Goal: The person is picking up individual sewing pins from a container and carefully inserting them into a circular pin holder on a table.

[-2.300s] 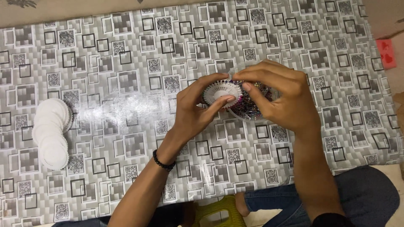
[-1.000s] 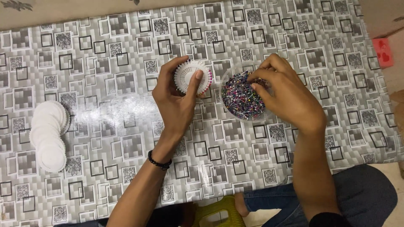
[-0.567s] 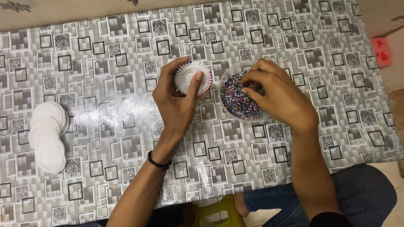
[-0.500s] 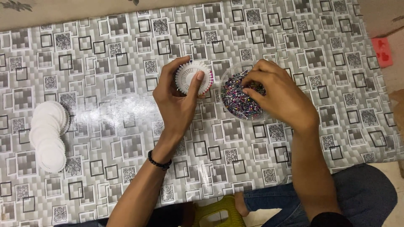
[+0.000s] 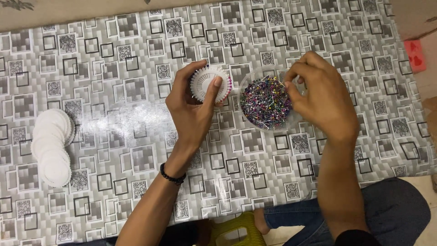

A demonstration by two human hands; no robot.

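My left hand [image 5: 193, 107] holds a white round pin wheel [image 5: 210, 84] above the table, thumb pressed on its face; a few coloured pin heads show on its right rim. Just to its right stands a clear round container [image 5: 266, 104] full of pins with many-coloured heads. My right hand [image 5: 321, 98] hovers over the container's right side, its fingertips pinched together at the upper rim; whether a pin is between them is too small to tell.
A row of overlapping white pin wheels [image 5: 51, 146] lies at the table's left. The table wears a grey cloth with a square pattern [image 5: 136, 54]. A red object [image 5: 415, 54] sits off the far right edge. A yellow-green stool [image 5: 236, 232] is below.
My hands parted from holding the wheel over the container; my left hand carried the wheel to the left. My right hand stayed at the container and pinched at its upper rim.
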